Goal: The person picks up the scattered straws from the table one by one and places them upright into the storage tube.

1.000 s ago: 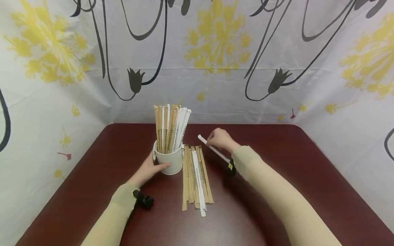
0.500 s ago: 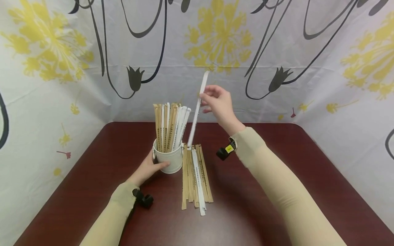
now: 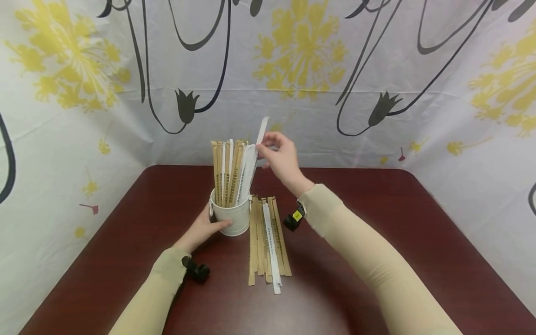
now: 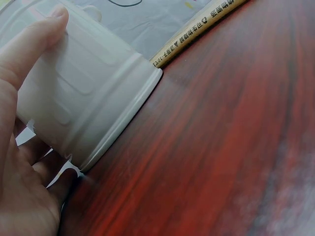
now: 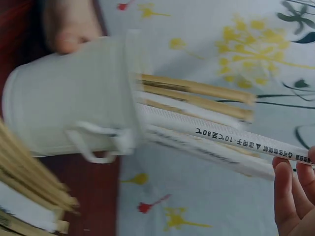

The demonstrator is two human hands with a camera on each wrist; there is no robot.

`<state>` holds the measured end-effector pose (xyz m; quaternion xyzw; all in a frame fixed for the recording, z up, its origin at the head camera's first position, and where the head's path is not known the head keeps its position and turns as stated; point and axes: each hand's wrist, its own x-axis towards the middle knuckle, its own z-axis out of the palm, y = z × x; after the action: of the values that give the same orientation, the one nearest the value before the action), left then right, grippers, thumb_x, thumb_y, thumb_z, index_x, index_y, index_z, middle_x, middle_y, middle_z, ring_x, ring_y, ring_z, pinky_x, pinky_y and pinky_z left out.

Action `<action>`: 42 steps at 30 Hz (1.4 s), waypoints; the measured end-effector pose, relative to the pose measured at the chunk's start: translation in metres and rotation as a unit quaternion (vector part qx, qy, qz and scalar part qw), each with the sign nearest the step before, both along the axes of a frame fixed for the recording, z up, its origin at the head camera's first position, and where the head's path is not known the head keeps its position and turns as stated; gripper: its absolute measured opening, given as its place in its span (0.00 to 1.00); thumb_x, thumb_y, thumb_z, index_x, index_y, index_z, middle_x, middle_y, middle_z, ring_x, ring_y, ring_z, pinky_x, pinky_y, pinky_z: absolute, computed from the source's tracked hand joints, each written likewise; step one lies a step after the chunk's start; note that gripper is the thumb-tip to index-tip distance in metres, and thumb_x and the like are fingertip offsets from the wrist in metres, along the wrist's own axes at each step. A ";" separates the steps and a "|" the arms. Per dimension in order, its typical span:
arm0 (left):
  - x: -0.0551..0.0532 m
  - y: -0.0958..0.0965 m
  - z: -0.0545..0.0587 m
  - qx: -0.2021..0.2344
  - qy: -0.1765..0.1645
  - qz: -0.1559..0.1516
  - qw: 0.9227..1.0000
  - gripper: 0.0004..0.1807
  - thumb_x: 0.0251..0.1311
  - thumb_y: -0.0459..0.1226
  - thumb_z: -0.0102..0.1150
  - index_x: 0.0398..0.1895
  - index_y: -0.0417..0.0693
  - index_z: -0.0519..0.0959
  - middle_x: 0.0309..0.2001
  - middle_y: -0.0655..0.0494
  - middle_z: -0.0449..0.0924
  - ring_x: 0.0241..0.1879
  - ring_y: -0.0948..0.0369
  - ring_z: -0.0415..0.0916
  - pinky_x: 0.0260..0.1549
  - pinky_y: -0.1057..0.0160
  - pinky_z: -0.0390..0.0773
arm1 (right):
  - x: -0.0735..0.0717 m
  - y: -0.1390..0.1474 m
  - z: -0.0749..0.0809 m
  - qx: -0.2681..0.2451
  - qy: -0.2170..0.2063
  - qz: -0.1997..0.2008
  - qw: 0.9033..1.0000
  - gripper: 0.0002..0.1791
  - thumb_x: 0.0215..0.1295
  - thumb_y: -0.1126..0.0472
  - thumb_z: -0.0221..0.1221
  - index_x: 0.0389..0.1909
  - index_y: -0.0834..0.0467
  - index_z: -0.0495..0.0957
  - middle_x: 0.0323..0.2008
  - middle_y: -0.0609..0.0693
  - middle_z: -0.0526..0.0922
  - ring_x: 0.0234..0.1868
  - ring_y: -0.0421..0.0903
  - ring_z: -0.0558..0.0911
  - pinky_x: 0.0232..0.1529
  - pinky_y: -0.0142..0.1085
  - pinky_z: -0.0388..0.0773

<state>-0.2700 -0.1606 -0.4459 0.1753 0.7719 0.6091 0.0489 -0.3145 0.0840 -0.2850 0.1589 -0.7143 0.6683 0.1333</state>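
Observation:
In the head view my left hand (image 3: 202, 231) holds a small white metal bucket (image 3: 237, 219) from its left side, thumb across the front. Several paper-wrapped straws (image 3: 226, 174), some brown and some white, stand upright in it. My right hand (image 3: 283, 157) pinches a white-wrapped straw (image 3: 263, 130) near its upper part, above and to the right of the bucket. The right wrist view has this straw (image 5: 231, 137) slanting into the bucket's mouth among the others; its lower end is hidden. In the left wrist view, thumb and fingers curve around the bucket wall (image 4: 83, 83).
Right of the bucket, several brown-wrapped straws (image 3: 256, 242) and a white-wrapped one (image 3: 272, 251) lie side by side on the dark red table (image 3: 335, 279). A patterned cloth (image 3: 301, 130) hangs behind the table and along both sides.
My right hand has lifted the white-wrapped straw from low right of the row, tilted it upright, and brought it left and down into the bucket. The left hand has stayed put.

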 end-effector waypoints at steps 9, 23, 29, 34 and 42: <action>0.000 0.003 0.003 -0.005 0.001 0.007 1.000 0.54 0.55 0.39 0.71 0.77 0.58 0.45 0.70 0.48 0.59 0.69 0.53 0.54 0.66 0.48 0.50 | 0.008 -0.009 -0.043 0.079 -0.052 0.000 0.996 0.10 0.63 0.63 0.62 0.44 0.61 0.76 0.34 0.53 0.81 0.29 0.54 0.84 0.23 0.40 0.80; -0.003 0.003 0.006 -0.012 0.008 0.000 1.000 0.53 0.55 0.40 0.70 0.77 0.65 0.45 0.70 0.54 0.59 0.69 0.55 0.55 0.66 0.46 0.52 | -0.008 0.029 -0.089 0.294 -0.128 0.026 0.947 0.13 0.63 0.61 0.61 0.45 0.63 0.78 0.36 0.55 0.82 0.32 0.58 0.83 0.32 0.48 0.80; -0.001 -0.001 0.002 -0.018 -0.001 0.007 1.000 0.52 0.56 0.40 0.70 0.77 0.60 0.46 0.70 0.50 0.59 0.69 0.53 0.54 0.66 0.46 0.52 | -0.012 0.047 -0.114 0.463 -0.159 0.017 0.872 0.11 0.62 0.54 0.63 0.28 0.58 0.79 0.24 0.50 0.79 0.21 0.46 0.77 0.21 0.37 0.71; 0.001 0.000 0.001 -0.014 -0.004 0.011 1.000 0.53 0.56 0.40 0.70 0.77 0.57 0.45 0.71 0.49 0.58 0.70 0.53 0.53 0.67 0.46 0.50 | -0.011 0.051 -0.122 0.498 -0.168 0.015 0.851 0.15 0.59 0.52 0.65 0.20 0.57 0.80 0.16 0.48 0.77 0.17 0.45 0.74 0.17 0.37 0.66; 0.000 0.002 -0.001 0.006 0.007 -0.002 1.000 0.49 0.56 0.37 0.69 0.76 0.55 0.49 0.69 0.49 0.60 0.68 0.53 0.56 0.66 0.48 0.52 | -0.012 0.054 -0.123 0.513 -0.172 0.008 0.841 0.20 0.58 0.54 0.63 0.10 0.53 0.72 0.10 0.46 0.70 0.13 0.44 0.69 0.13 0.36 0.62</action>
<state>-0.2703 -0.1584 -0.4465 0.1812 0.7681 0.6126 0.0437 -0.3264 0.1377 -0.4083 0.0924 -0.9653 0.2240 -0.0978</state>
